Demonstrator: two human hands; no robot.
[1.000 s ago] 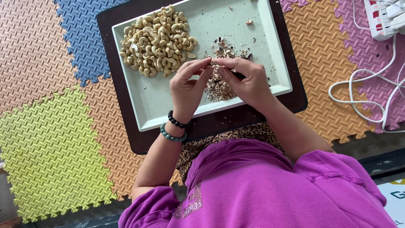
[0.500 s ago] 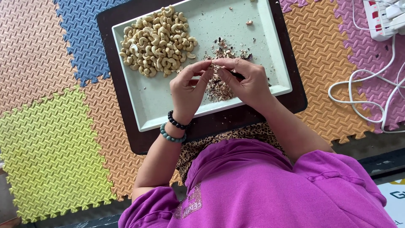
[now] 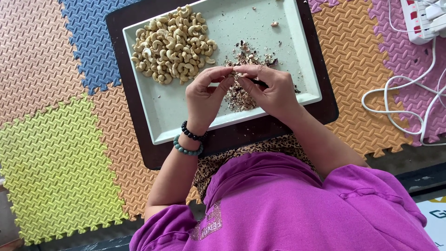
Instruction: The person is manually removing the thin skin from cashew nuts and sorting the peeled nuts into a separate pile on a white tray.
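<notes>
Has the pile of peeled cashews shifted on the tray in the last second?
No. The cashew pile sits in the same far-left part of the pale tray, unchanged against its rim.

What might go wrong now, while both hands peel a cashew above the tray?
1. The left hand and right hand pinch a small nut at the fingertips; it might slip.
2. Skins may fall past the scrap pile toward the peeled cashews.
3. The pale tray overhangs the dark board little; a nudge might shift it.
</notes>
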